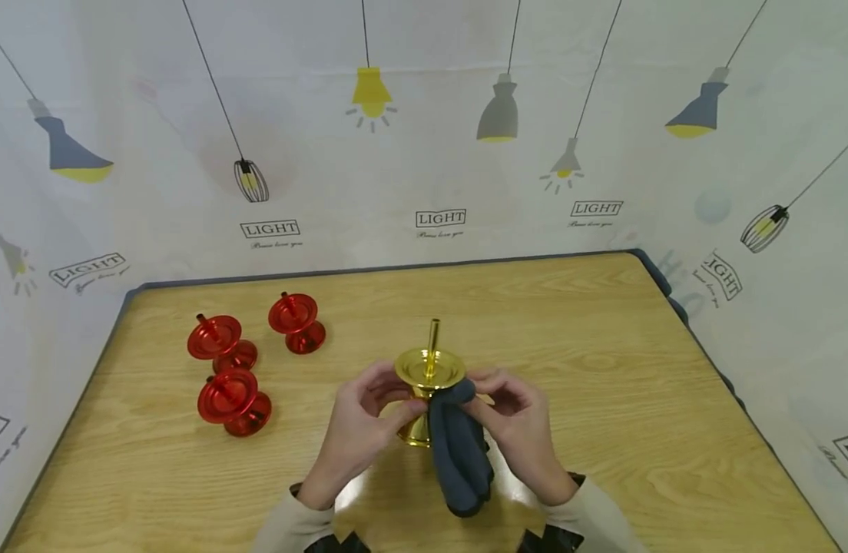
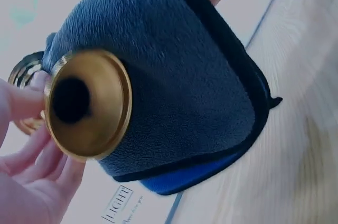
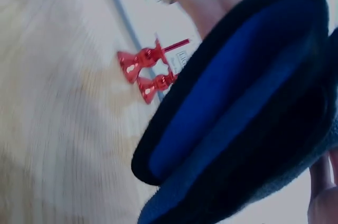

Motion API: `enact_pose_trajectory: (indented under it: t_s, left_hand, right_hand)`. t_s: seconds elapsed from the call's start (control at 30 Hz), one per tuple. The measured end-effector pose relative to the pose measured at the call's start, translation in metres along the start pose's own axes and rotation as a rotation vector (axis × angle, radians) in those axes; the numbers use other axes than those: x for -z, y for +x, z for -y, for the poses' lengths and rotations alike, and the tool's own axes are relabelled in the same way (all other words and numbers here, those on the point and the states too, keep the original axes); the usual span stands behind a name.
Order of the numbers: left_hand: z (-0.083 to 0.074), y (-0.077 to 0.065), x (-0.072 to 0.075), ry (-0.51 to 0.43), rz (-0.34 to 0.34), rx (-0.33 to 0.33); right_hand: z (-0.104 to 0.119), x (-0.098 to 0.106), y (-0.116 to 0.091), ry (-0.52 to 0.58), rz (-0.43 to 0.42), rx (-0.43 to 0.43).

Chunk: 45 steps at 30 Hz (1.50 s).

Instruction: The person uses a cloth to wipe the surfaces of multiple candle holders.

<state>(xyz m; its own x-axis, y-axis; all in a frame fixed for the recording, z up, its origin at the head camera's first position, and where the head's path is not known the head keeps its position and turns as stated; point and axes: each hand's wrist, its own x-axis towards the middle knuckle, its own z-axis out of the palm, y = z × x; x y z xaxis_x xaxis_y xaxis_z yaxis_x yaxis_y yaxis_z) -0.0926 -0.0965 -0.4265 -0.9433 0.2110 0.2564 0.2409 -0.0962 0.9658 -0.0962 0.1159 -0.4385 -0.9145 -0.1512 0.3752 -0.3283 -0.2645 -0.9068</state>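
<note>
A shiny gold candle holder [image 1: 429,370] is held upright in front of me, a thin post rising from its round dish. My left hand [image 1: 360,421] grips it by the stem from the left, thumb in front. With thumb and fingers my right hand [image 1: 517,418] pinches a dark blue-grey cloth [image 1: 460,457] against the stem's right side, below the dish. The cloth hangs down in folds and hides part of the stem and base. In the left wrist view the hollow underside of the gold base [image 2: 97,118] faces the camera, overlapping the cloth.
Three red candle holders stand on the left of the wooden table [image 1: 604,346]: one at the back [image 1: 303,336], one at the far left [image 1: 236,356], one nearer me [image 1: 250,416]. A white curtain [image 1: 313,138] printed with lamps surrounds the table.
</note>
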Motion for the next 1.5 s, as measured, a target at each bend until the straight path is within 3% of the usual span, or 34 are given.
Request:
enact_pose_trajectory:
  t_s: [0.17,0.27,0.33,0.53,0.7,0.87,1.0,1.1,1.23,1.37,1.5]
  left_hand:
    - [0.005,0.001,0.009,-0.164,0.136,0.064]
    - [0.007,0.001,0.01,-0.2,0.174,0.124]
    - [0.007,0.001,0.009,-0.171,0.15,0.127]
    - [0.001,-0.002,-0.007,0.073,-0.039,-0.001]
    - [-0.002,-0.003,-0.017,0.16,-0.109,-0.013]
    - [0.002,0.0,-0.009,0.041,-0.023,0.037]
    - [0.005,0.0,-0.001,-0.111,0.105,0.081]
    - [0.004,-0.001,0.001,-0.13,0.144,0.098]
    - [0.0,-0.002,-0.004,-0.023,0.056,0.076]
    - [-0.002,-0.003,-0.015,0.104,-0.068,0.021]
    - [0.0,-0.003,-0.022,0.161,-0.132,0.042]
  right_hand:
    - [0.0,0.003,0.002,0.177,0.079,-0.106]
    - [0.0,0.004,0.002,0.198,0.084,-0.142]
    - [0.0,0.003,0.001,0.15,0.047,-0.131]
    - [0.001,-0.001,-0.002,-0.065,-0.066,0.004]
    - [0.002,-0.003,-0.003,-0.096,-0.064,0.068]
    - [0.001,0.001,-0.002,-0.011,-0.007,0.03]
    - [0.0,0.006,-0.001,0.154,0.068,-0.074]
    - [-0.001,0.009,-0.001,0.25,0.109,-0.145]
    - [-0.001,0.009,-0.002,0.19,0.051,-0.149]
    - [0.001,0.003,-0.004,0.02,-0.045,-0.056]
    - [0.004,-0.004,-0.006,-0.068,-0.073,0.015]
